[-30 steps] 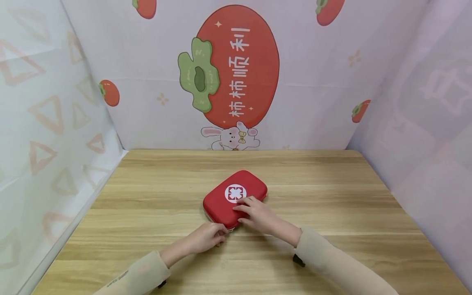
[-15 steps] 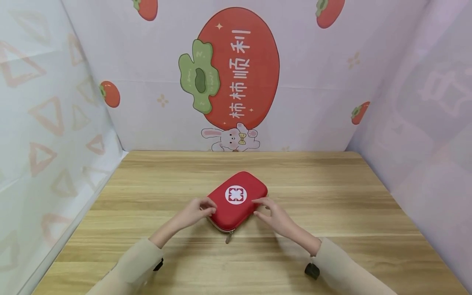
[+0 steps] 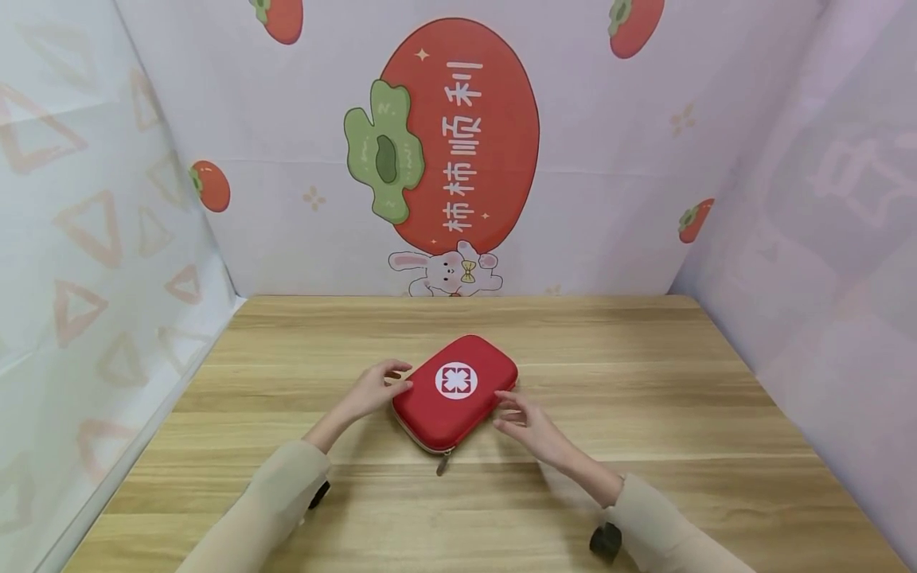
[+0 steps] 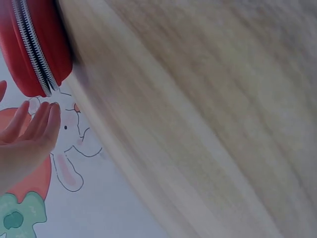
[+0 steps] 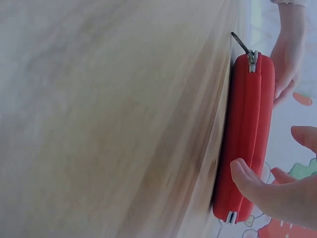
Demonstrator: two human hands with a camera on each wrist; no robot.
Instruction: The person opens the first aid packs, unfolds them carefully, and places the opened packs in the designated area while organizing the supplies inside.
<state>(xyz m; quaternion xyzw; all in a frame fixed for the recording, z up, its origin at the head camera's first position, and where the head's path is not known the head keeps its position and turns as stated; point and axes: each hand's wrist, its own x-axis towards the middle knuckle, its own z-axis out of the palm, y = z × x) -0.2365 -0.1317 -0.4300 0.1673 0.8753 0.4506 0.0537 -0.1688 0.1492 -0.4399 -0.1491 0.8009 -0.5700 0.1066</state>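
A red zippered case [image 3: 430, 410] with a white round emblem lies flat on the wooden table, set at a slant. Its zipper pull [image 3: 443, 463] hangs loose at the near corner. At the left end my left hand [image 3: 372, 388] has its fingers spread loosely, thumb close by the rim. My right hand [image 3: 533, 430] is at the near right side, fingertips right at the edge. Silver zipper teeth [image 4: 33, 47] run along the case's end in the left wrist view. In the right wrist view the thumb [image 5: 245, 176] overlaps the case's smooth red side.
The wooden table [image 3: 609, 358] meets a patterned back cloth [image 3: 587, 215] at its far edge. White cloths with faint prints hang on the left and right. A dark strap piece [image 3: 606, 541] sits under the right sleeve.
My left hand has left the zipper corner and gone up to the left end. My right hand has drawn off the top to the right side. The case stays in place.
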